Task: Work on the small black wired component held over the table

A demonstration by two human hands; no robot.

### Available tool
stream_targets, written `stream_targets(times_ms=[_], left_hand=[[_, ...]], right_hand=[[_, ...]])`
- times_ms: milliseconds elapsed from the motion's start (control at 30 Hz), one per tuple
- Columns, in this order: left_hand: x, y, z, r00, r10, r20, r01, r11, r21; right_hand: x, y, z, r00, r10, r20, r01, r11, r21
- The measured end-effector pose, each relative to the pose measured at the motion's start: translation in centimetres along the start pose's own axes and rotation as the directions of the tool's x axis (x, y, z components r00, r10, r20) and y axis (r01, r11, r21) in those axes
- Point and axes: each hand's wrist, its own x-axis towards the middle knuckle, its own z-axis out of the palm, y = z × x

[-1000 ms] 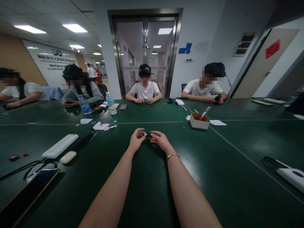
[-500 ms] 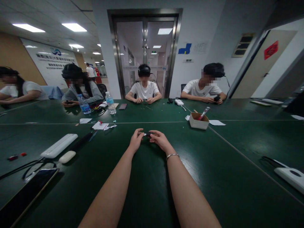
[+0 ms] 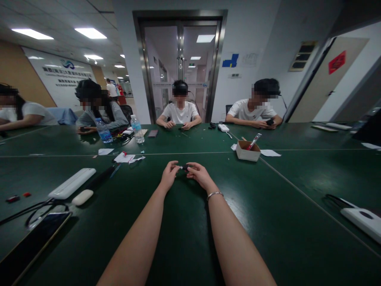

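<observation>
Grip: 2 bare hands, each closed in a pinch, facing each other across a small dark piece (image 3: 183, 167).
Steady way: I'd say the small dark piece wants light, matched pressure from both sides, the 2 ends kept in line so that it doesn't twist or slip; staying low over the desk (image 3: 190, 222) would make a drop harmless.
Left hand (image 3: 168, 174): thumb and fingertips nearly together, clamped on the shiny end; the exact contact is too small to make out from here.
Right hand (image 3: 201, 174): fingers curled, thumb and fingertips pinching the dark end, with a bracelet (image 3: 214, 194) at the wrist.
Small dark piece: roughly crosswise between the 2 hands, over the green desk; its fine detail can't be read.
Left side: a phone (image 3: 34, 246) near the edge, a white oval case (image 3: 82, 197) and a long white device (image 3: 73, 183) beyond it.
Far side: a small open box (image 3: 248, 153) with a red-and-clear tool (image 3: 254, 142) leaning in it, and 2 bottles further left.
</observation>
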Motion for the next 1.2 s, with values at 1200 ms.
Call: stream_targets(times_ms=[1200], left_hand=[[0.08, -0.20, 0.03, 0.997, 0.073, -0.005, -0.073, 0.997, -0.031]], right_hand=[[-0.30, -0.46, 0.31, 1.000, 0.027, -0.001, -0.027, 1.000, 0.002]])
